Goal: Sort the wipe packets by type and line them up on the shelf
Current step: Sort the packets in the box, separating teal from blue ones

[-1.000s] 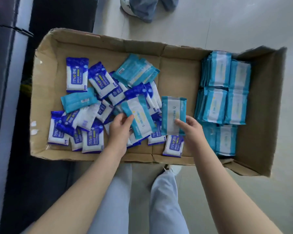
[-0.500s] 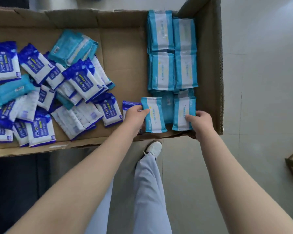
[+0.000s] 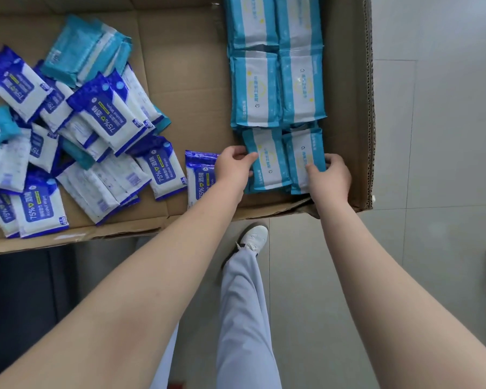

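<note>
our left hand fingers pinch left teal-and-white plastic wipe packet | right hand fingers pinch right twin packet

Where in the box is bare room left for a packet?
A bare strip of box floor runs between the blue pile and the teal rows, widest far side. Crowded: the pile at left; the rows at right, where left hand and right hand grip the nearest packets.

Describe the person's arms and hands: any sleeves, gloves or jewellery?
Both forearms are bare to the frame edge, no sleeve showing. The left hand and right hand wear no gloves, rings or watch. Pale grey trousers and a white shoe show below.
</note>
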Available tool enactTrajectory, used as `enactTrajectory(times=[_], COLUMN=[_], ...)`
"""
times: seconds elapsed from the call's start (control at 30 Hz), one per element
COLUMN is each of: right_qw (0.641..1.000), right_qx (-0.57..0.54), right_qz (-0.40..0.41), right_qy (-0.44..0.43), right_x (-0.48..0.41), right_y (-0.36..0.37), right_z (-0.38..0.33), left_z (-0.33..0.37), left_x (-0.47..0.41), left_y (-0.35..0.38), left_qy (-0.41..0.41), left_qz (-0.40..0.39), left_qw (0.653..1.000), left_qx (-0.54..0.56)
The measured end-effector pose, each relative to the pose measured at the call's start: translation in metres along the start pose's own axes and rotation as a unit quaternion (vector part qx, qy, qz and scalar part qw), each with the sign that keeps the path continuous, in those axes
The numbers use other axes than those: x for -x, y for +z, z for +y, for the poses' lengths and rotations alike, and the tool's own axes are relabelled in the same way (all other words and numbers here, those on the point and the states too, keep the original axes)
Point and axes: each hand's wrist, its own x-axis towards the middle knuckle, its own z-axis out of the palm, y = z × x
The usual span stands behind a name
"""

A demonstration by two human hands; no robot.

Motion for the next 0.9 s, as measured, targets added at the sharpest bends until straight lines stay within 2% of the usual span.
enactTrajectory(times=[0.1,0.23,0.43,0.63,0.77,0.9], right_qw=[0.999,0.998,0.994,0.981,0.978,0.98], right_qx=[-0.013,0.0,0.004,-0.014,-0.011,0.001], right_qz=[0.02,0.021,-0.063,-0.146,-0.17,-0.182], right_qy=[-0.028,-0.067,-0.091,-0.125,-0.118,-0.08], right_x=[0.013,0.036,0.069,0.087,0.084,0.069], right_y=[0.002,0.015,0.063,0.133,0.181,0.224], right_z=[-0.003,-0.016,-0.064,-0.143,-0.193,-0.23], left_z=[-0.001,-0.001,0.018,0.062,0.096,0.131], left_x=[0.006,0.018,0.017,-0.02,-0.063,-0.108], left_y=[-0.013,-0.059,-0.166,-0.266,-0.306,-0.322], left_qy=[-0.018,-0.003,0.03,0.084,0.1,0.128], left_qz=[0.0,0.001,0.056,0.105,0.12,0.109], left_qw=[0.999,1.0,0.998,0.991,0.988,0.984], left_qx=[0.027,0.026,0.023,0.003,-0.005,-0.065])
